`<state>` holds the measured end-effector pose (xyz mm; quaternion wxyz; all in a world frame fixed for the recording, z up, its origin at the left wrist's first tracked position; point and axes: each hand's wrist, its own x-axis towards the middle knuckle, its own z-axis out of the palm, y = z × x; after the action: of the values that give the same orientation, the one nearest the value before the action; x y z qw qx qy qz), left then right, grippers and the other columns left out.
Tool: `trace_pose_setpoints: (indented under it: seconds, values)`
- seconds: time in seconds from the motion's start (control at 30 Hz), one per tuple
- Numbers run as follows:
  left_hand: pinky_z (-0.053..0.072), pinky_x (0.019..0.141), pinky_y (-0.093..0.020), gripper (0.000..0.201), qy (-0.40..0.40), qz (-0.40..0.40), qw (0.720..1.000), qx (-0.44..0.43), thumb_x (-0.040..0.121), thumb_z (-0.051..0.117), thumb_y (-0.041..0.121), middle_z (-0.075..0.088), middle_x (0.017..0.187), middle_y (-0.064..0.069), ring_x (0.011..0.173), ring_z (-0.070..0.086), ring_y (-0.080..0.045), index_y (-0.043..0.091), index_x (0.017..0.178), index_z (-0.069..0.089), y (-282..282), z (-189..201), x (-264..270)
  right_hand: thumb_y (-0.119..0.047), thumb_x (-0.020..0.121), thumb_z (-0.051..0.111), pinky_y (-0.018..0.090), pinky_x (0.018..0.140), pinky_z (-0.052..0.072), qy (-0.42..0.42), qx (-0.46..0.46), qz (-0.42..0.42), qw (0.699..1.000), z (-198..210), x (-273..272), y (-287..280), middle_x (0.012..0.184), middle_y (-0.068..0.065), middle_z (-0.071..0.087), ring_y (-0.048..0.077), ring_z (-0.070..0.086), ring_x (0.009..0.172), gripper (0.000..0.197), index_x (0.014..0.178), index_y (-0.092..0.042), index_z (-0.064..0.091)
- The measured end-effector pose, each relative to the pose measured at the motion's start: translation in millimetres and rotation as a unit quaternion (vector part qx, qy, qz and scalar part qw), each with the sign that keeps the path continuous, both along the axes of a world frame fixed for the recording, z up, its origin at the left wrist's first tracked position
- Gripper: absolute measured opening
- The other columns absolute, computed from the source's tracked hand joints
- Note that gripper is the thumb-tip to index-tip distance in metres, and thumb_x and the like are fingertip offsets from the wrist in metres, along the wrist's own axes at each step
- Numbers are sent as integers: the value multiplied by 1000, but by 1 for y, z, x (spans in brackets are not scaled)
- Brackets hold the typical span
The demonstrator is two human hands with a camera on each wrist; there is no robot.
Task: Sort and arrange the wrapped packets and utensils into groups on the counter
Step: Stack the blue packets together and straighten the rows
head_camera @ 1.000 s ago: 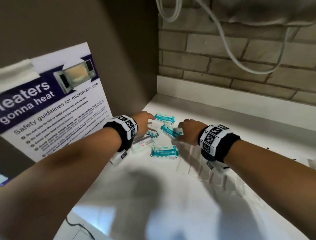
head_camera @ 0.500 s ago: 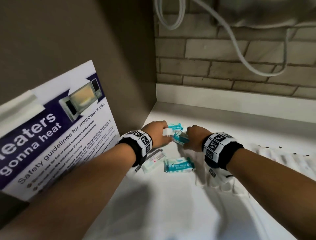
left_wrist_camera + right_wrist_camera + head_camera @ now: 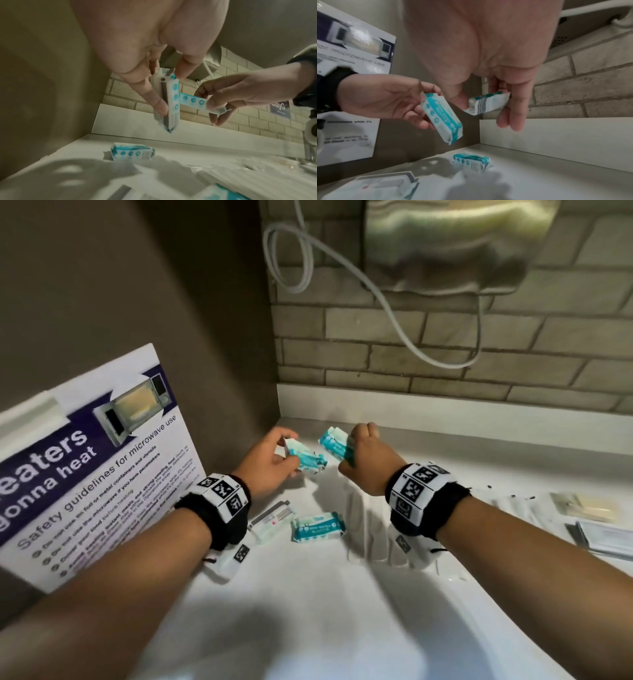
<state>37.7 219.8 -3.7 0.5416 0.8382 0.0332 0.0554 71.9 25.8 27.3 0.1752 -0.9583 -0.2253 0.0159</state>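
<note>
My left hand [image 3: 289, 455] pinches a small stack of teal-and-white wrapped packets [image 3: 305, 458] above the white counter [image 3: 342, 611], close to the corner. Its thumb and fingers clamp the stack's [image 3: 167, 102] edges. My right hand [image 3: 354, 446] grips one more teal packet [image 3: 334, 441] beside it, the fingers curled round that packet [image 3: 488, 104]. The two held bundles nearly touch. Another teal packet [image 3: 318, 527] lies flat on the counter between my wrists, next to a white packet with a red mark [image 3: 274, 517]. A further teal packet [image 3: 132, 152] lies under my hands by the corner.
A microwave safety poster [image 3: 92, 460] leans against the brown side wall on the left. A brick wall with a white upstand [image 3: 445, 409] closes the back. Clear wrapped utensils [image 3: 370, 529] lie under my right wrist, flat packets [image 3: 603, 534] at the far right. A cable [image 3: 394, 302] hangs above.
Both hands have closed on teal packets in the cluster and lifted them off the counter. One teal packet and the white one stay where they lay.
</note>
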Motion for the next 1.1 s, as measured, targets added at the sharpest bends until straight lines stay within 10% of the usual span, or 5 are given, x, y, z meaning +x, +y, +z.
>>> trace_pose_setpoints:
  seconds: [0.33, 0.6, 0.7, 0.9, 1.1]
  values:
    - [60, 65, -26, 36, 29, 6, 998, -52, 89, 42, -16, 61, 118, -10, 94, 69, -16, 19, 91, 51, -4, -11, -21, -21, 89, 59, 29, 68, 37, -27, 27, 58, 998, -7, 0, -4, 126, 14, 40, 24, 48, 76, 45, 126, -4, 40]
    - [57, 82, -33, 17, 111, 34, 993, 11, 81, 61, 13, 59, 112, -7, 97, 63, -27, 25, 92, 56, -12, -21, -6, -30, 87, 62, 37, 98, 42, 28, -78, 72, 994, -32, 30, 9, 132, 14, 50, 33, 47, 119, 50, 130, -8, 47]
    - [52, 79, -23, 23, 133, 41, 986, 93, 83, 64, 14, 55, 113, 0, 95, 62, -22, 25, 103, 61, -12, -28, 0, -34, 87, 59, 42, 96, 44, 73, -127, 51, 988, -46, 40, 12, 128, 11, 53, 32, 46, 115, 43, 122, -9, 53]
    - [58, 83, -48, 28, 147, 67, 985, 61, 83, 70, 10, 56, 97, -6, 90, 70, -34, 24, 107, 63, -10, -30, 22, -29, 91, 55, 36, 96, 39, 78, -155, 64, 983, -58, 63, 18, 125, 11, 56, 32, 51, 115, 36, 119, -8, 54]
    - [56, 89, -41, 38, 202, 101, 969, 97, 84, 62, 7, 59, 108, -7, 98, 66, -28, 22, 117, 52, 10, -45, 40, -19, 92, 53, 26, 73, 30, 108, -152, 102, 977, -59, 75, 37, 93, 8, 49, 23, 45, 84, 33, 63, -21, 37]
